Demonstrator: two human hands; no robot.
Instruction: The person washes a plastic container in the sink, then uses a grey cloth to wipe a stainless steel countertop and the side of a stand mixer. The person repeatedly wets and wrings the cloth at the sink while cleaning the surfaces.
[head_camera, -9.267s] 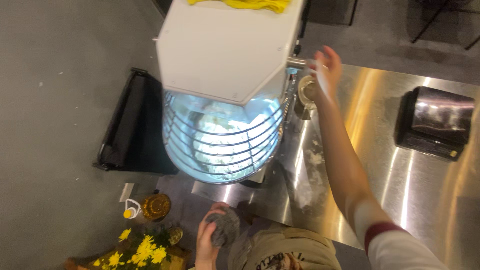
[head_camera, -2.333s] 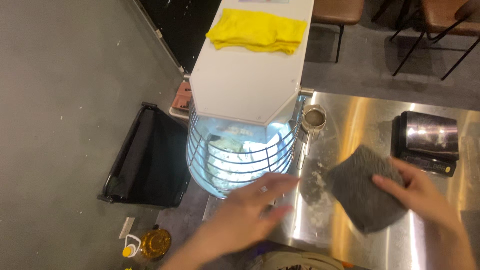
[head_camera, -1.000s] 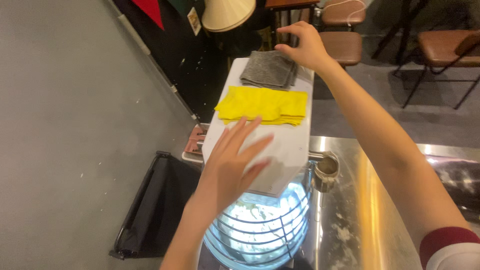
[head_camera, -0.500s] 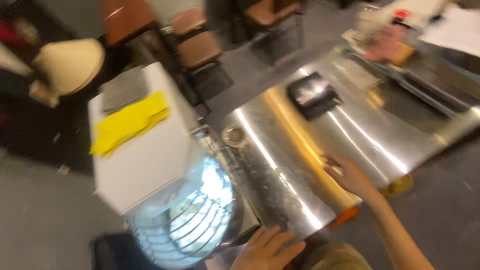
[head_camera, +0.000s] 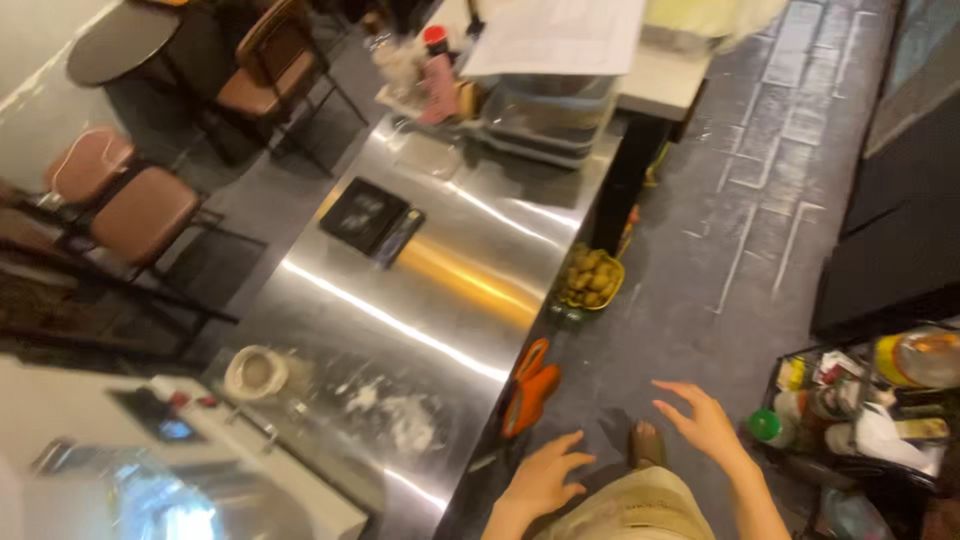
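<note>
My left hand (head_camera: 545, 475) hangs low beside the near edge of the steel worktop (head_camera: 420, 290), fingers spread and empty. My right hand (head_camera: 705, 420) is out over the dark floor, also spread with nothing in it. Neither hand touches anything. A small round tin (head_camera: 255, 372) stands on the worktop next to some scattered flour (head_camera: 395, 415). The white mixer (head_camera: 150, 470) with its wire guard fills the lower left corner, blurred.
A black scale (head_camera: 368, 215) lies mid-counter. Stacked clear tubs (head_camera: 545, 115) and bottles sit at the far end. A bowl of round brown things (head_camera: 590, 280) and an orange tool (head_camera: 530, 385) hang by the edge. A crate of containers (head_camera: 870, 410) stands right; chairs (head_camera: 140, 205) left.
The view has swung right, away from the mixer top and its cloths, toward the counter and floor. Both hands have dropped low and away from the worktop.
</note>
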